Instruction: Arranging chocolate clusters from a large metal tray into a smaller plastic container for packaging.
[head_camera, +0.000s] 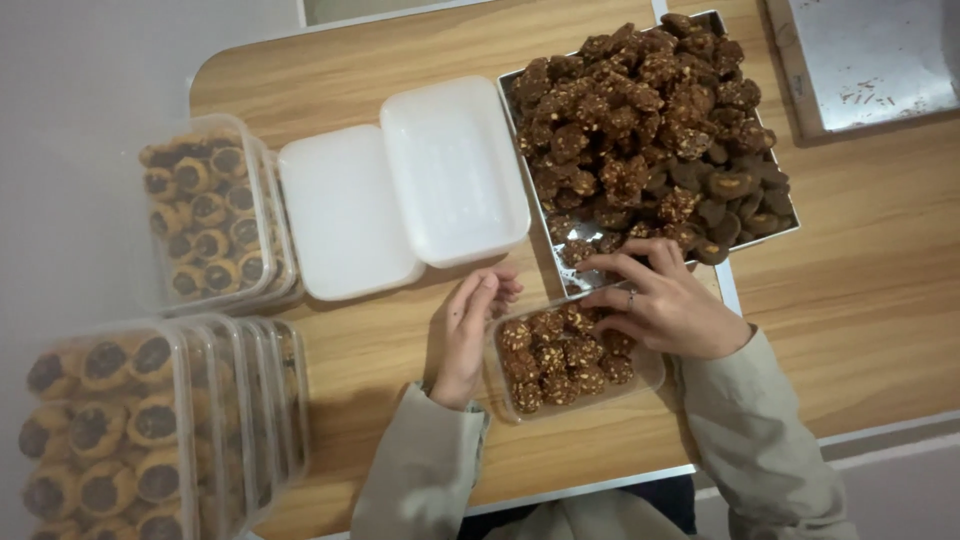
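Observation:
A clear plastic container (650, 372) partly filled with brown oat-studded cookies (560, 355) sits on the wooden table near me. My left hand (468, 335) rests against its left side, fingers curled. My right hand (665, 300) hovers over the container's far edge, fingers bent down toward the cookies; whether it pinches one I cannot tell. Just beyond stands a metal tray (575, 255) heaped with the same brown cookies (650, 130).
Two white lids (345, 210) (455, 165) lie side by side left of the tray. Filled clear containers of jam-topped cookies stand at the left (205, 215) and bottom left (140, 420). A second metal tray (870, 60) sits at the top right. The table's front edge (600, 480) runs below my arms.

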